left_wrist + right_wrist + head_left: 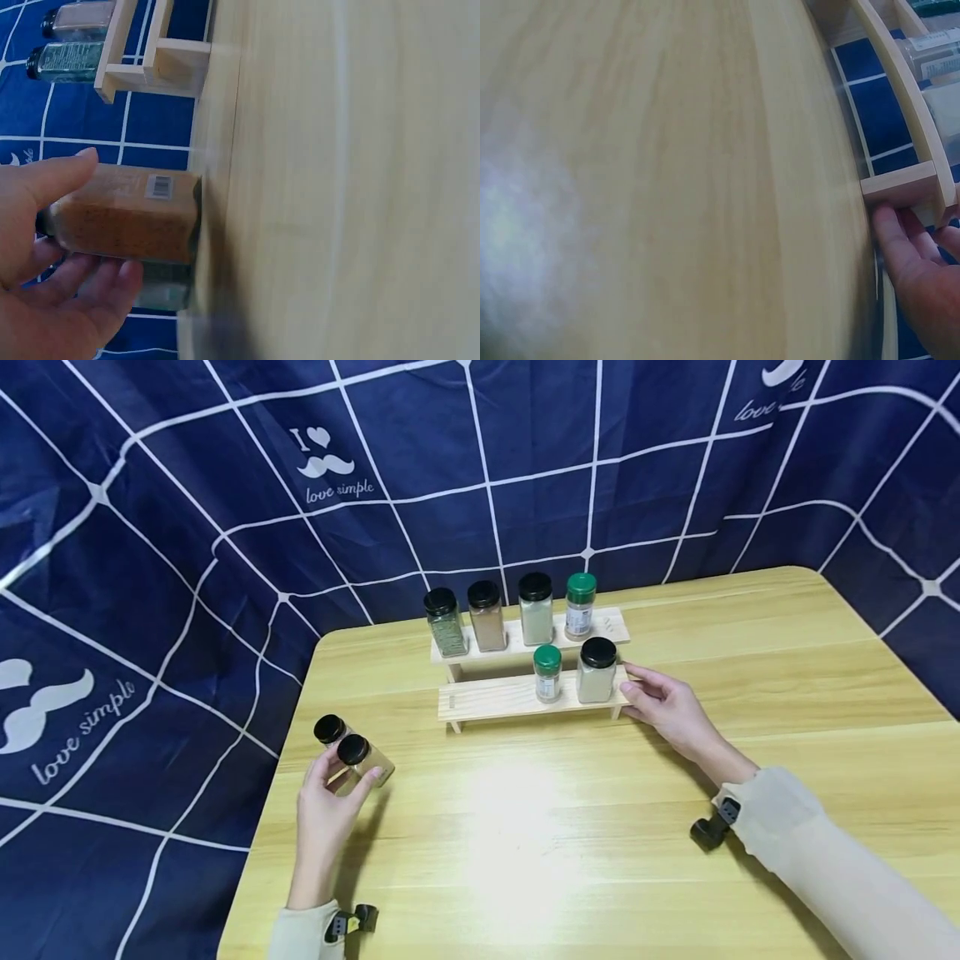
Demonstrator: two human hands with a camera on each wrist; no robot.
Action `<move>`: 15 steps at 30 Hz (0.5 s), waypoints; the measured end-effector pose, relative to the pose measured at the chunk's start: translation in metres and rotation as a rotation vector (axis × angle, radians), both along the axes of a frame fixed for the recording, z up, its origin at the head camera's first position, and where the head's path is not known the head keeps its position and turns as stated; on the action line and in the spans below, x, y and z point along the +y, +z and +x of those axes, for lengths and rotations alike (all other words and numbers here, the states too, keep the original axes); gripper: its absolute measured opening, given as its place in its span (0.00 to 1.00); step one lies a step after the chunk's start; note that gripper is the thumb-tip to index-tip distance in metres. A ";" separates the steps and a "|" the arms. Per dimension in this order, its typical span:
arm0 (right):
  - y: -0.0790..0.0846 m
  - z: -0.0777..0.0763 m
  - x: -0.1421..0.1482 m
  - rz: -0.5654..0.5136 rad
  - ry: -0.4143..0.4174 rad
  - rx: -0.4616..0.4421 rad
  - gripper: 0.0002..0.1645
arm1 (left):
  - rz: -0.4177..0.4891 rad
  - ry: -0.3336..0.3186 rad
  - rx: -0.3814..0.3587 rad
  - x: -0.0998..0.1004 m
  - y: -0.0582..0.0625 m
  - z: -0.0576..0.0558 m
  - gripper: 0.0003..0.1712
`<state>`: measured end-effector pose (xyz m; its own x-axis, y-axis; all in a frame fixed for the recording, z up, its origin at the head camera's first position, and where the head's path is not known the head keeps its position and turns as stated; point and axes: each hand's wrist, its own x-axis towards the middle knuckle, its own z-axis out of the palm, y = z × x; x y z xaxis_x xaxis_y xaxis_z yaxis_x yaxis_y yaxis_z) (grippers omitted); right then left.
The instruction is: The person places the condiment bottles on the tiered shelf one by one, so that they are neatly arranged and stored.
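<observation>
In the head view my left hand (330,802) holds a spice jar (372,762) with a black lid, tilted, between thumb and fingers. The left wrist view shows orange-brown powder in this jar (127,217) and a barcode label on its side. Just behind it is a second black-lidded jar (330,728), mostly hidden. My right hand (671,706) grips the right end of a two-tier wooden spice rack (487,696), thumb in front and fingers behind. From the right wrist, fingers (900,244) touch the rack's end support (900,184).
On the lower tier stand a small green-lidded jar (547,675) and a black-lidded jar (597,672). The upper tier holds three black-lidded jars, one with green herbs (447,631), and a green-lidded jar (580,606). Blue curtains (525,460) border the wooden table (750,693).
</observation>
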<state>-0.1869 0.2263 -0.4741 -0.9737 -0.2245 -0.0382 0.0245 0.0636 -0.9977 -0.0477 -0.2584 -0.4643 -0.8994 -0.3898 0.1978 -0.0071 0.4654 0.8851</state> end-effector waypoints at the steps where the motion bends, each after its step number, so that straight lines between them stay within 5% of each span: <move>1: 0.000 0.000 0.000 0.001 0.000 0.002 0.40 | -0.007 0.003 -0.021 0.000 -0.001 0.000 0.33; 6: 0.000 0.001 0.001 -0.010 0.006 0.013 0.39 | -0.034 -0.003 -0.084 -0.001 -0.001 -0.002 0.31; 15: -0.001 0.000 0.000 0.011 -0.002 0.008 0.40 | -0.006 -0.058 -0.085 -0.001 0.003 -0.002 0.28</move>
